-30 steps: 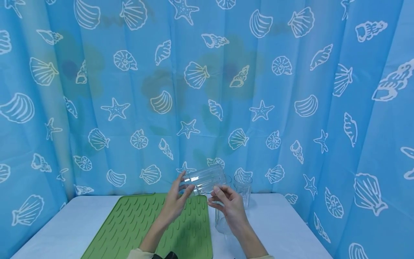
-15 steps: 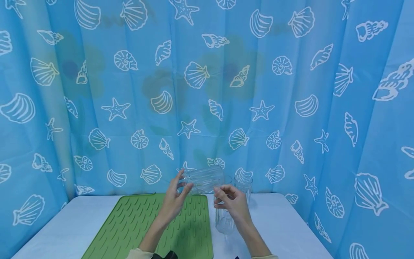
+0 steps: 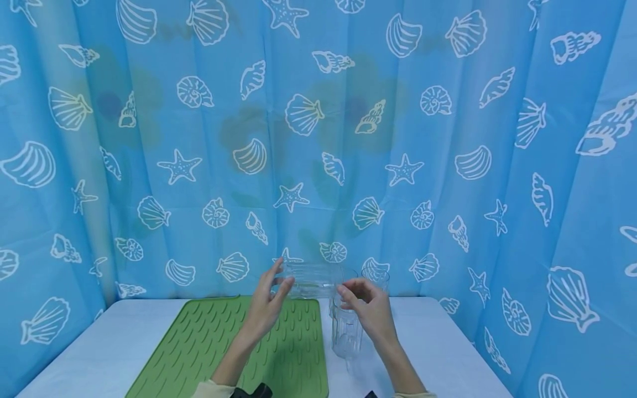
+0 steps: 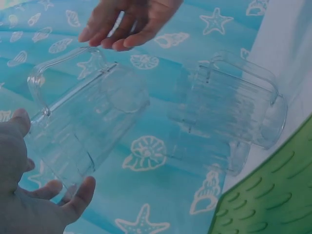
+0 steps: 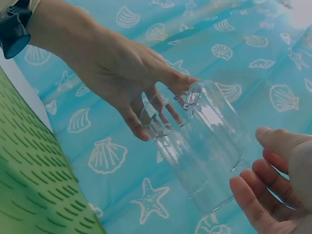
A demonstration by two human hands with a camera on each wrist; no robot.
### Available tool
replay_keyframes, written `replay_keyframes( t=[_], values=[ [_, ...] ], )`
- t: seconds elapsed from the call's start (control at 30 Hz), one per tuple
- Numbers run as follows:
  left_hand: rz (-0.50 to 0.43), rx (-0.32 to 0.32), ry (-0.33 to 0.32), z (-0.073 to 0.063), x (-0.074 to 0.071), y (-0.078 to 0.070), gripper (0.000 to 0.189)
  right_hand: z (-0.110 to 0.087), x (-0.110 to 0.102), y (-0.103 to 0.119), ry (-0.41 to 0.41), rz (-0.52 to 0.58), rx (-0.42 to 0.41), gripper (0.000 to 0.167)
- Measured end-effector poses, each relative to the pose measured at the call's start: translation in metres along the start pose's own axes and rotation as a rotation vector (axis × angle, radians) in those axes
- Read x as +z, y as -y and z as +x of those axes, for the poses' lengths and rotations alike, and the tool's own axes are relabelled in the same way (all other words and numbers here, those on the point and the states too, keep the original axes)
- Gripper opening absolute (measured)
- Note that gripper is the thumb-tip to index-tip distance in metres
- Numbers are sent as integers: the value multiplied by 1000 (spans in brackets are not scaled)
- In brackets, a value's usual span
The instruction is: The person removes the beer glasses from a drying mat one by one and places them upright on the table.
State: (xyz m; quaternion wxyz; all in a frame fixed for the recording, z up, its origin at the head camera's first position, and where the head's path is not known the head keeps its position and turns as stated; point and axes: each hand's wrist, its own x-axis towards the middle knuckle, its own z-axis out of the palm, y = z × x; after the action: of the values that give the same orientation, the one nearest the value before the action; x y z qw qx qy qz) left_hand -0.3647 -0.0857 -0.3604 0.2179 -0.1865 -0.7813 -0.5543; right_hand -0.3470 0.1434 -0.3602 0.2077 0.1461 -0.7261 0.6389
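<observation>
A clear glass mug [image 3: 312,281] lies sideways in the air above the back of the green mat, its body roughly level. My left hand [image 3: 265,309] grips it at the rim end, thumb and fingers spread around the glass. Its handle [image 4: 35,85] shows in the left wrist view. Close to the base end is my right hand [image 3: 372,312], thumb and fingers loosely curved. In the right wrist view a gap shows between the right hand [image 5: 287,180] and the mug's base, and nothing is held in it.
Two more clear glass mugs stand on the white table, a nearer mug [image 3: 346,337] partly behind the right hand and a farther mug [image 3: 382,279]. The ridged green mat [image 3: 224,342] covers the table's left-middle. A blue shell-patterned curtain [image 3: 318,138] hangs behind.
The held mug has turned from tilted, base end higher, to nearly level. My right hand has shifted right and slightly down. My left hand keeps its grip.
</observation>
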Motion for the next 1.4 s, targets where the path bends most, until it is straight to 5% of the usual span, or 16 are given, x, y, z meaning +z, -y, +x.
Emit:
replay_keyframes(
  t=[0.57, 0.93, 1.4],
  values=[
    [56, 9, 29, -5, 6, -3, 58, -12, 14, 20, 146, -266, -323, 30],
    [139, 104, 8, -5, 8, -6, 56, -16, 19, 22, 309, -333, -361, 22],
    [166, 105, 6, -6, 9, -8, 53, -15, 19, 20, 371, -317, -423, 16]
  ],
)
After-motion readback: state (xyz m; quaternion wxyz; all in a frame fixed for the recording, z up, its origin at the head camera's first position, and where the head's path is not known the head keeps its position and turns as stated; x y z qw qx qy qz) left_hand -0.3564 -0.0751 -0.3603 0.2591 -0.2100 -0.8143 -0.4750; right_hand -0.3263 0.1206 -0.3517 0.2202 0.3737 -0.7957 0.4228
